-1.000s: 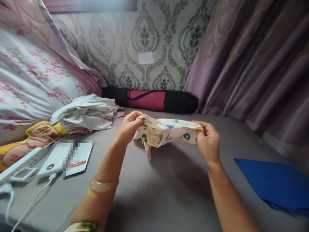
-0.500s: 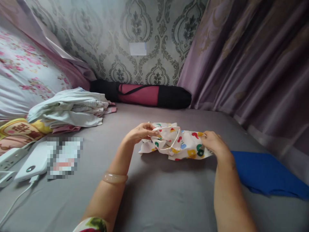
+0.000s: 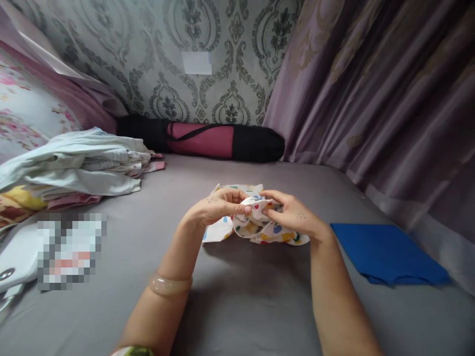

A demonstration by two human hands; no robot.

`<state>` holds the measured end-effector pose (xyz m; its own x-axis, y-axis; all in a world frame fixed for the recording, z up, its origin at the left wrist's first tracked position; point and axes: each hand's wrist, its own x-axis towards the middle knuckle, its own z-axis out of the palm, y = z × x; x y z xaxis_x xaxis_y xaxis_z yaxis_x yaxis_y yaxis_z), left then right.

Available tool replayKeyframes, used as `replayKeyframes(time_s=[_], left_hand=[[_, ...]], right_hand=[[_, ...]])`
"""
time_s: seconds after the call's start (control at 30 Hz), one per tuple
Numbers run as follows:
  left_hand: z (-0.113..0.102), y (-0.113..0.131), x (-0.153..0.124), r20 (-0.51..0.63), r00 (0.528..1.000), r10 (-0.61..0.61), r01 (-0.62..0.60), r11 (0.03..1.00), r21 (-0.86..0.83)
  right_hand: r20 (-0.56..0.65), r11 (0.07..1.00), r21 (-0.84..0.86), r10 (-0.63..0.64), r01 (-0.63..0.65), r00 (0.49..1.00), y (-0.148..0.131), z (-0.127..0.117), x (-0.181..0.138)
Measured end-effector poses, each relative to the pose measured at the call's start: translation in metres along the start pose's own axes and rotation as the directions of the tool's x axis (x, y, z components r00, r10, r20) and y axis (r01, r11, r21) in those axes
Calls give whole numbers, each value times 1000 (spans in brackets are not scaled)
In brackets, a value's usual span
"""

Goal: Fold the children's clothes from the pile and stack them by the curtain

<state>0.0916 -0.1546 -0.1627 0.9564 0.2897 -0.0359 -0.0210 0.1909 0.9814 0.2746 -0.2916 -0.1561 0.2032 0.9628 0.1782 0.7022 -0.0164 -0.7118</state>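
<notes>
A small white garment (image 3: pixel 276 231) with a bright multicoloured print lies bunched on the grey sheet, in front of me. Its exact kind is hard to make out in the folds. My left hand (image 3: pixel 220 205) pinches the upper edge of the cloth between thumb and fingers. Close beside it, my right hand (image 3: pixel 291 211) grips the same edge from the other side, thumb below and fingers above. Part of the garment droops under both hands and touches the bed.
Folded blue cloth (image 3: pixel 386 252) lies on the right. A pile of pale clothes (image 3: pixel 85 160) sits at the left, above a white power bank (image 3: pixel 22 252) with a cable and a blurred-out item (image 3: pixel 74 252). A black and maroon bag (image 3: pixel 200 139) lies along the wall.
My right hand has moved left from the garment's far right end to the edge beside my left hand. The cloth is now more bunched. The view has turned slightly right.
</notes>
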Motion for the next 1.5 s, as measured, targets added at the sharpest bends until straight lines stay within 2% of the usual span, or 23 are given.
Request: replayKeyframes(time_s=[0.13,0.3,0.5,0.57,0.67,0.77,0.93,1.03,1.2,1.4,1.5], left_hand=[[-1,-1,-3,66,996,-60,59,998,16],[-9,-10,-4,130,987,-99,97,995,26],[-13,-10,-7,42,999,-19,24,992,-126],[-10,-1,-13,-7,1000,25,-26,986,-164],[-6,16,-26,-59,996,61,-67,993,-97],[-7,27,-37,-47,999,12,-10,999,43],[-12,25,-38,-21,997,-77,79,986,150],[-12,21,-34,-50,996,-75,82,987,138],[-11,20,-31,-68,997,-41,49,990,129],[-10,17,-30,-54,995,-85,90,989,115],[-9,17,-29,-41,997,-58,64,987,149]], right_hand=[[60,994,85,59,-64,996,-10,-12,-8],[-18,987,121,111,-108,994,-14,-22,-13],[-29,991,91,104,-101,994,-28,-24,-17],[33,987,122,104,-107,994,-35,-25,-20],[214,958,247,93,-146,972,-41,-26,-25],[362,937,308,43,-163,931,-38,-22,-25],[453,943,294,6,-155,892,-28,-16,-19],[446,903,391,-19,-176,895,-28,-13,-16],[367,837,487,64,-251,928,-29,-6,-12],[363,876,435,39,-207,931,-28,-2,-10],[305,876,438,63,-199,950,-33,-2,-10]])
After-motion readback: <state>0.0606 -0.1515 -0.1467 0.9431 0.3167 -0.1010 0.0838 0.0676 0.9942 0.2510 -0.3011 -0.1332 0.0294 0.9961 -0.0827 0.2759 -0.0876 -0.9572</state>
